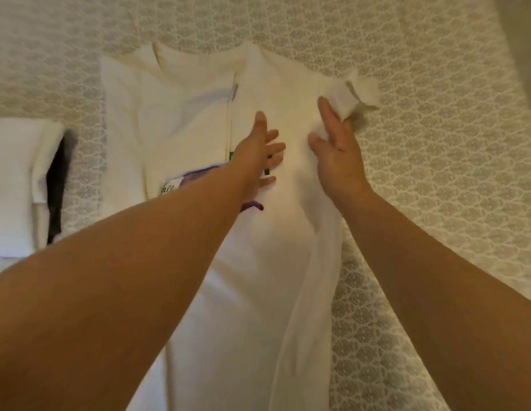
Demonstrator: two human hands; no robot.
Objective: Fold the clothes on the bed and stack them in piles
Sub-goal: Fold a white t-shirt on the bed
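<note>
Two hands work one white T-shirt (pixel 199 114) spread on the patterned bedspread (pixel 436 143), collar end away from the person. Left hand (pixel 262 155) lies flat w/ fingers spread straight on the shirt's middle, pressing the cloth. Right hand (pixel 338 149) is just beside it, fingers extended on the right part of the shirt; a bunched sleeve (pixel 356 90) sits at its fingertips, but I can't tell if any finger hooks it. Looks like plain pressing.

Progress, as a judgement: early-to-mid on this garment. Right side seems folded in over the front along a lengthwise edge; sleeve not yet tucked, left side flat, bottom half trailing toward the person, so side folds and crosswise folds remain. Near the left edge of the bed sits a stack of folded clothes (pixel 18 179), white w/ a dark piece beside it, so at least one pile has begun.

Writing: shirt carries a purple print w/ green bits, mostly under the left arm. Letters like "all" show; rest unreadable.
</note>
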